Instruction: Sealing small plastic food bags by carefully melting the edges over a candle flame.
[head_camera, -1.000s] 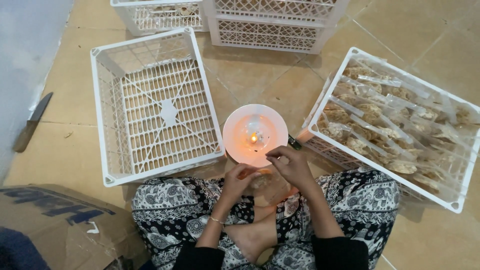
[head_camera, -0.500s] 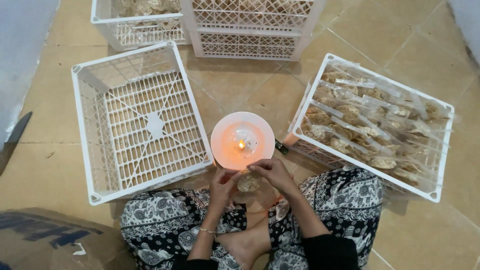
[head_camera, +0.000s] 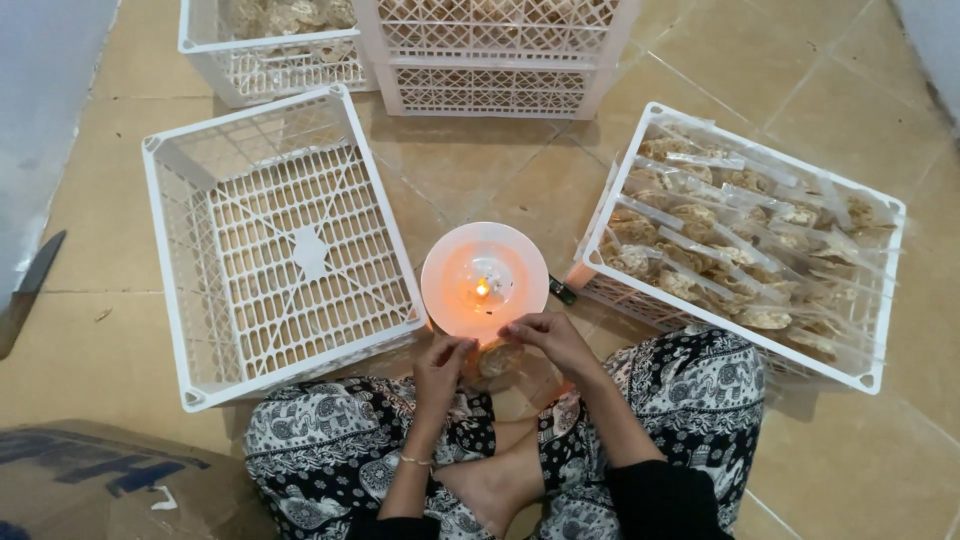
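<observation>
Head camera: a person sits cross-legged on a tiled floor (head_camera: 500, 190), looking down at both hands.
Left hand (head_camera: 442, 367): fingers curled, pinching the left edge of a clear snack bag (head_camera: 500, 358).
Right hand (head_camera: 553, 339): fingers bent, gripping the bag's top right edge.
Snack bag: held between both hands above the lap, its top edge just beside the near rim of the bowl; brown crackers show through the plastic.
Bowl (head_camera: 445, 270): white, round, on the floor in front of the knees, glowing orange from a small candle flame (head_camera: 482, 290) at its centre.
Empty crate (head_camera: 160, 250): white lattice, to the person's left.
Full crate (head_camera: 880, 290): white, to the right, packed with rows of bagged crackers (head_camera: 720, 240).
Far crates (head_camera: 490, 50): more white crates, at least one holding snacks.
Foreground left: a cardboard box (head_camera: 90, 485).
</observation>
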